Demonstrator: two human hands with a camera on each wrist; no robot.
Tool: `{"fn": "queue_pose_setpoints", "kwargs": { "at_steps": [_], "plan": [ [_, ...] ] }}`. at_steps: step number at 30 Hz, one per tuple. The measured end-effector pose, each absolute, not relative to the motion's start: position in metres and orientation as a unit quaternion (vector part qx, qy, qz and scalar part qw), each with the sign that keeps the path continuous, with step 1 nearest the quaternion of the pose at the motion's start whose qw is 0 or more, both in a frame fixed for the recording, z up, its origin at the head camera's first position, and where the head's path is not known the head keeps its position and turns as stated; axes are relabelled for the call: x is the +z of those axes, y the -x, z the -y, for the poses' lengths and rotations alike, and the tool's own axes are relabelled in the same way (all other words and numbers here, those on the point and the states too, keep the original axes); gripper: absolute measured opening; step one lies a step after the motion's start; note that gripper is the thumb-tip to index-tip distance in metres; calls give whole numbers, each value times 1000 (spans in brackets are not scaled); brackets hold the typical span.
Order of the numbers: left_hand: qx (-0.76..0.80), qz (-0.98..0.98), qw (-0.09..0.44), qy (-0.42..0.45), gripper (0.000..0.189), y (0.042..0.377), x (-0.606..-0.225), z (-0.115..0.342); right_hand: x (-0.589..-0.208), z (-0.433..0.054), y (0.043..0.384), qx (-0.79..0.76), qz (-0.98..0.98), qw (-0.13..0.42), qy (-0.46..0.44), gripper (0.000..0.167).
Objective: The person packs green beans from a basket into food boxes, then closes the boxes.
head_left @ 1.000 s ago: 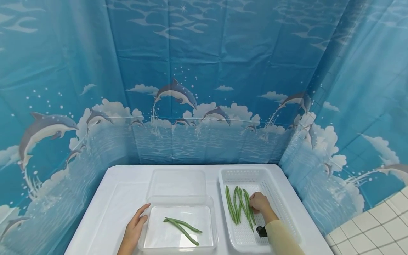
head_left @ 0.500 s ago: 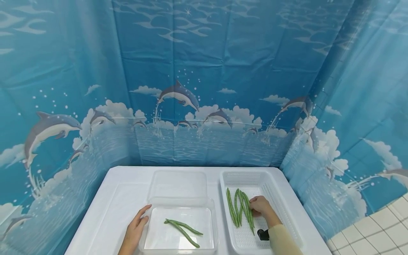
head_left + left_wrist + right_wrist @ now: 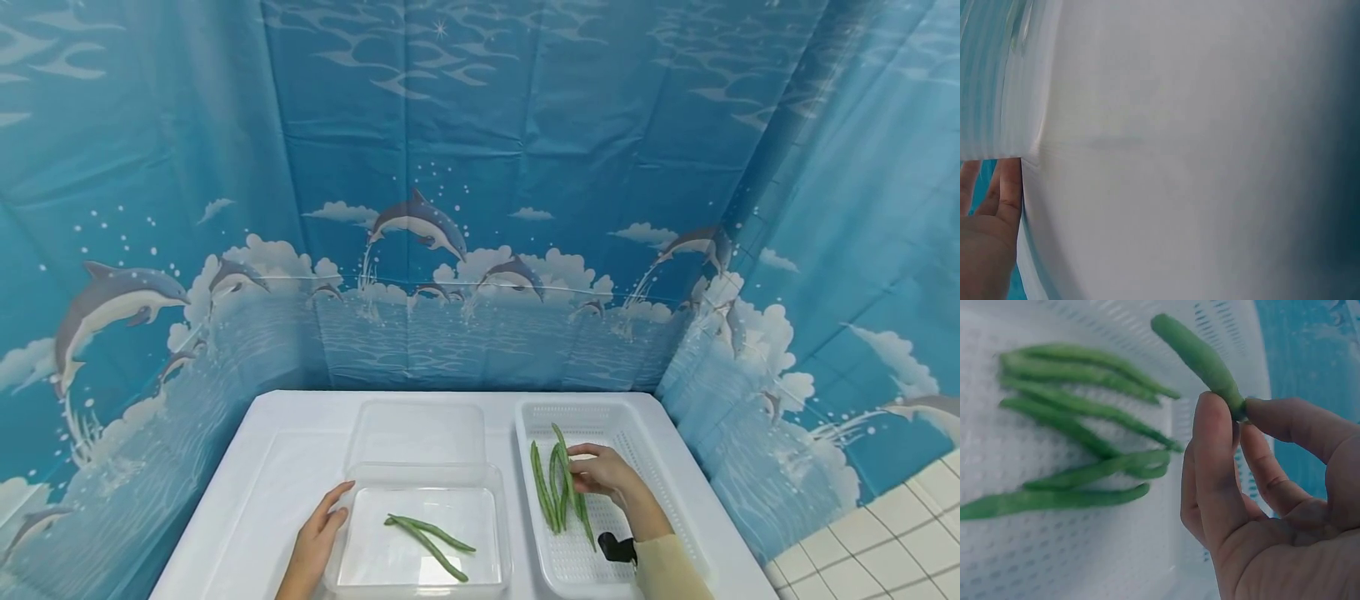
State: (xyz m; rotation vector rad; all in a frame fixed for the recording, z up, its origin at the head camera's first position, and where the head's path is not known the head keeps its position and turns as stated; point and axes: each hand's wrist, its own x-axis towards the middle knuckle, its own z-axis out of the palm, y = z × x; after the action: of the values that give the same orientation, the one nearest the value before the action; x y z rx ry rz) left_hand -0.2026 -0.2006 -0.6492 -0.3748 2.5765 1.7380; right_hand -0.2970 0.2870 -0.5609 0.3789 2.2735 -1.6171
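Note:
My right hand (image 3: 611, 482) is over the white perforated basket (image 3: 654, 467), pinching one green bean (image 3: 1194, 350) between thumb and fingertips. In the right wrist view, that bean is held near one end and points up and left. Several more green beans (image 3: 1079, 406) lie on the basket floor beside the hand. At the left wall of a clear plastic container (image 3: 500, 517) is my left hand (image 3: 313, 537), its fingers extended along the side. Two green beans (image 3: 427, 546) lie crossed at one end inside that container. The left wrist view shows the left fingers (image 3: 1010, 194) partly hidden by the container.
Behind the container lies a flat clear lid (image 3: 417, 429). Everything stands on a table with a white cloth (image 3: 247, 500). Blue dolphin-print curtains (image 3: 480, 342) enclose the table at the back and sides. A black wrist camera (image 3: 617, 547) sits below the right hand.
My right hand has lifted one bean from among those in the basket and shifted slightly left and up with it. The left hand and the two beans in the container have stayed put.

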Motion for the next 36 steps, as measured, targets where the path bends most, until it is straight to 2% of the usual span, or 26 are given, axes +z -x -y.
{"fn": "queue_pose_setpoints", "kwargs": {
  "at_steps": [14,25,36],
  "plan": [
    [554,-825,10,110,46,202,-648,201,-512,-238,290,-602,-769,215,-6,52],
    [556,-824,5,112,46,202,-651,202,-519,-173,290,-582,-771,249,60,46],
    [565,-818,4,112,45,202,-650,201,-532,-111,281,-543,-788,274,98,32]
  ]
}}
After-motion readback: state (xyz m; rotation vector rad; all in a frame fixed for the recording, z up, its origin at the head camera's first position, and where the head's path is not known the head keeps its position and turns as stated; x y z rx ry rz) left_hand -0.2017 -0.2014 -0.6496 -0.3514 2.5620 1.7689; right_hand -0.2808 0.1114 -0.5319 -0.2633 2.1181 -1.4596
